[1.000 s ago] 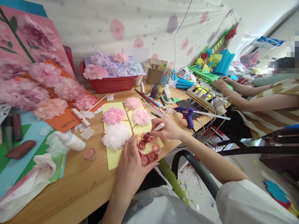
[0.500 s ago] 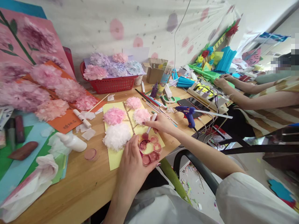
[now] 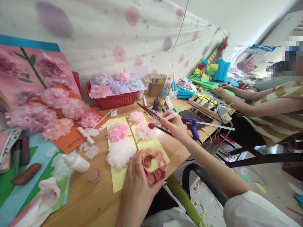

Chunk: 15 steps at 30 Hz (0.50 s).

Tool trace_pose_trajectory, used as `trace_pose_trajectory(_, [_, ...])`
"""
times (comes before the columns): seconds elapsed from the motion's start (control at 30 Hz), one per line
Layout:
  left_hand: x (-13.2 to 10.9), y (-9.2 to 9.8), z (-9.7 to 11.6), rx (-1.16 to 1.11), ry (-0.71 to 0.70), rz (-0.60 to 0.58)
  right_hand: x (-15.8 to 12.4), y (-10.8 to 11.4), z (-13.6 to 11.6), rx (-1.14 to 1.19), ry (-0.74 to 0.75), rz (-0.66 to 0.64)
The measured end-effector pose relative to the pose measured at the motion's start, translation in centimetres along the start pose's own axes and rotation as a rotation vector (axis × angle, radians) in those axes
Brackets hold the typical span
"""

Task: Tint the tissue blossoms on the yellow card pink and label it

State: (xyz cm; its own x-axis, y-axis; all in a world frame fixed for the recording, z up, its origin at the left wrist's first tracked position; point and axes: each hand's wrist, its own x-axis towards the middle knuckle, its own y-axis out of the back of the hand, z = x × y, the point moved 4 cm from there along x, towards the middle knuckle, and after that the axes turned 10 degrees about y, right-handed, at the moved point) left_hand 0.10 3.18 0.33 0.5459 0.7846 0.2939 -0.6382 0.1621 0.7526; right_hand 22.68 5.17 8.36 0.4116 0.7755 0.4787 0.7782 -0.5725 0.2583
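Note:
My left hand (image 3: 138, 178) grips a round paint palette (image 3: 154, 162) whose wells hold red and pink colour, over the lower edge of a yellow sheet (image 3: 118, 183). Between the fingers of my right hand (image 3: 172, 123) is a white-handled brush (image 3: 152, 125), its dark pink bristles beside a pale pink paper flower (image 3: 145, 130); I cannot tell whether they touch. On the same sheet are a brighter pink flower (image 3: 117, 131), a small pink one (image 3: 135, 117) and a white one (image 3: 120, 154), with a brown stem running between them.
A white glue bottle (image 3: 77, 163) and a small round pink pot (image 3: 93, 175) stand left of the sheet. Behind is a red basket (image 3: 115, 101) of paper flowers. To the right lie a blue glue gun (image 3: 192, 126), phones (image 3: 200, 114) and a power strip (image 3: 208, 107). A co-worker's hands (image 3: 221, 91) handle green paper.
My right hand has lifted the brush from the palette and moved it up to the pale pink flower, the handle now tilted to the right. My left hand still holds the palette.

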Motion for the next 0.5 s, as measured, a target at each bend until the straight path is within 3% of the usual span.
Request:
trace_pose_trajectory(0.07, [0.0, 0.0, 0.0, 0.007, -0.014, 0.015, -0.9, -0.3, -0.8, -0.177, 0.17, -0.091])
trace_pose_trajectory(0.13, [0.0, -0.1, 0.0, 0.018, -0.027, 0.022, -2.0, -0.9, -0.5, -0.358, 0.208, -0.209])
trace_pose_trajectory(0.17, [0.0, -0.1, -0.1, 0.023, -0.032, 0.029, -2.4, -1.0, -0.2, -0.451, 0.186, -0.204])
trace_pose_trajectory(0.23, [0.0, -0.1, -0.1, 0.032, -0.043, 0.04, -3.1, -0.8, 0.1, -0.608, 0.132, -0.064])
trace_pose_trajectory(0.3, [0.0, -0.2, -0.1, 0.03, -0.05, 0.046, -3.6, -1.1, 0.1, -0.605, 0.147, -0.021])
trace_pose_trajectory(0.4, [0.0, -0.2, -0.1, 0.013, -0.021, 0.046, -3.9, -2.6, -0.1, -0.409, 0.212, -0.222])
trace_pose_trajectory(0.43, [0.0, -0.2, 0.0, 0.01, -0.011, 0.05, -4.0, -2.6, 0.0, -0.401, 0.203, -0.222])
trace_pose_trajectory(0.5, [0.0, -0.2, 0.0, 0.011, -0.015, 0.05, -3.9, -2.1, 0.1, -0.501, 0.146, -0.083])
